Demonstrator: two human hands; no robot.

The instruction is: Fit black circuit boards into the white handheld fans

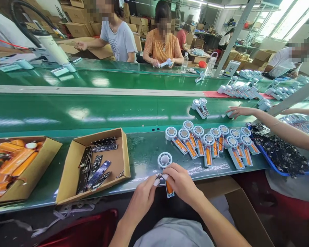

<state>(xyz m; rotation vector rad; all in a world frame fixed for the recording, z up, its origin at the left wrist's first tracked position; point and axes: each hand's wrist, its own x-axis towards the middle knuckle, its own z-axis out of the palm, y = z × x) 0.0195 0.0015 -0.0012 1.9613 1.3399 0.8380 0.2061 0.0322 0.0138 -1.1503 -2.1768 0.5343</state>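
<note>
Both hands meet at the near edge of the green surface, over a half-built handheld fan. The fan lies flat with its round white head pointing away from the person and its open handle, showing an orange battery, pointing back toward the body. The left hand has its grip pinched on the handle from the left, fingertips at the join below the head. The right hand is curled over the handle from the right, its grip clenched on the same fan, covering most of it.

Just left of the fan sits an open cardboard tray with dark circuit strips lying loose inside. Further left of that, at the frame's edge, a second cardboard box holds orange batteries.

To the right of the fan and slightly further back, a row of similar fans lies side by side, heads away, orange cells showing in the handles. Beyond that row a blue tray is heaped with dark circuit parts. A co-worker's arm reaches in from the right, the hand resting on the belt behind the row, near a pair of fans lying alone
</note>
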